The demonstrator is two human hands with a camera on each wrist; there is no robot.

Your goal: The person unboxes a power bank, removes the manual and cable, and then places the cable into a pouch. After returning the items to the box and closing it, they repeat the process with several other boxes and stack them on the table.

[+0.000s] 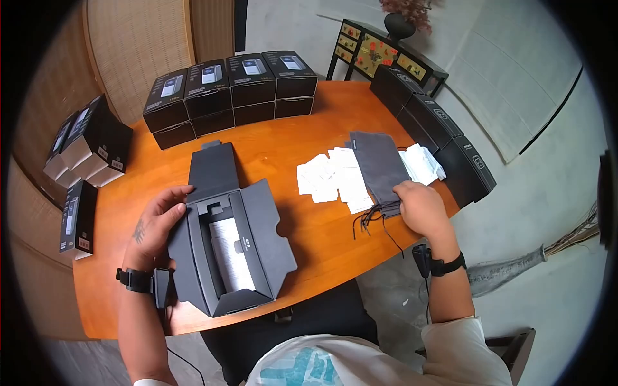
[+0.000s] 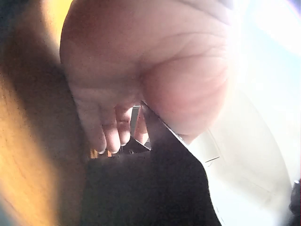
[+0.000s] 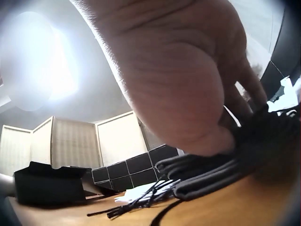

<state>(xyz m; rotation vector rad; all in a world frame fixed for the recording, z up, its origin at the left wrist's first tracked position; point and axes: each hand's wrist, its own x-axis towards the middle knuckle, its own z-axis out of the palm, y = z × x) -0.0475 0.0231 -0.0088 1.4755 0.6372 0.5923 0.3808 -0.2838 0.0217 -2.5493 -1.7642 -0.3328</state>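
An opened black box (image 1: pixel 284 251) lies on the table before the body, flaps spread, with white paper (image 1: pixel 233 255) inside. My left hand (image 1: pixel 158 219) holds its upper left side; the left wrist view shows thumb and fingers on either side of the dark cardboard (image 2: pixel 141 188). To the right, dark grey pouches (image 1: pixel 380 164) with black drawstrings lie stacked. At their lower right edge, my right hand (image 1: pixel 421 209) grips them between thumb and fingers. In the right wrist view this hand (image 3: pixel 174 84) partly covers the folded pouches (image 3: pixel 207 181), and its fingertips are hidden.
White papers (image 1: pixel 322 177) lie left of the pouches, and white packets (image 1: pixel 421 165) lie to their right. Closed black boxes stand in two layers at the back (image 1: pixel 209 93), at the left (image 1: pixel 96 145) and along the right edge (image 1: pixel 438 122). The table's near edge (image 1: pixel 322 286) borders the lap.
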